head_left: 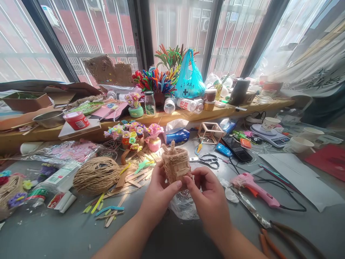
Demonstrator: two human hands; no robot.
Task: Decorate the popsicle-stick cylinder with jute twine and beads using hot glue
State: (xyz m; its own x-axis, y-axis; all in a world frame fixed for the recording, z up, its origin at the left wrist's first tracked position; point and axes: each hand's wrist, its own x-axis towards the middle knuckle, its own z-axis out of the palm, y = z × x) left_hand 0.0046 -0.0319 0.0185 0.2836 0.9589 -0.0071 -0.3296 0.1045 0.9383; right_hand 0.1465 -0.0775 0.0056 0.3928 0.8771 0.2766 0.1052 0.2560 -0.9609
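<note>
A small basket of wooden sticks wrapped in jute twine (pixel 176 163) is held up over the grey table between both my hands. My left hand (pixel 157 192) grips its left side, thumb pressed on the lower front. My right hand (pixel 208 196) closes on its right side with fingers curled. A ball of jute twine (pixel 95 175) lies to the left, touching a heap of loose wooden sticks (pixel 134 172). A crumpled clear plastic bag (pixel 184 205) lies under my hands.
A pink glue gun (pixel 253 185) with a black cord lies right, scissors (pixel 207 160) and pliers (pixel 272 230) nearby. White paper sheets (pixel 293 176) sit further right. Pipe-cleaner flower pots (pixel 137 135), a tissue pack (pixel 176 135) and a wooden frame cube (pixel 210 132) stand behind. The window ledge (pixel 151 118) holds jars and bottles.
</note>
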